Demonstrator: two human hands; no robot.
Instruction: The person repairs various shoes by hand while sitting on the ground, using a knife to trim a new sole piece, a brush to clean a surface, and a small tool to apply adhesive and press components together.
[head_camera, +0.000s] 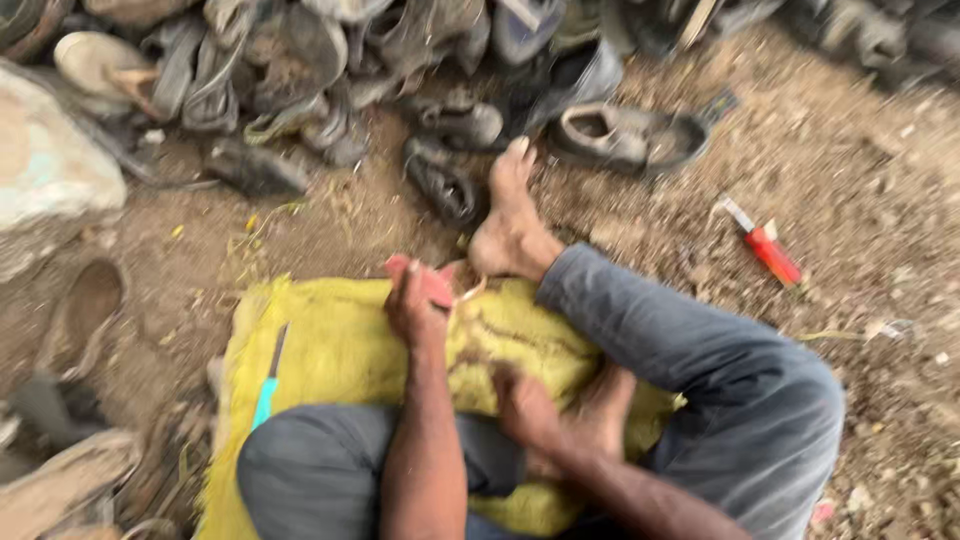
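Left hand (415, 305) grips a reddish piece (432, 284) at the far edge of the yellow sack (330, 350), fingers curled around it. Right hand (522, 405) rests on the sack near the bent foot (600, 415); grip unclear, blurred. Knife (270, 380) lies on the sack's left side. Worn shoes (620, 135) piled beyond the sack.

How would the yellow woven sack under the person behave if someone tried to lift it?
The yellow sack looks floppy: it wrinkles and follows the ground. It is probably light for its size, being thin cloth. It would likely resist lifting, since the person's legs rest on it.
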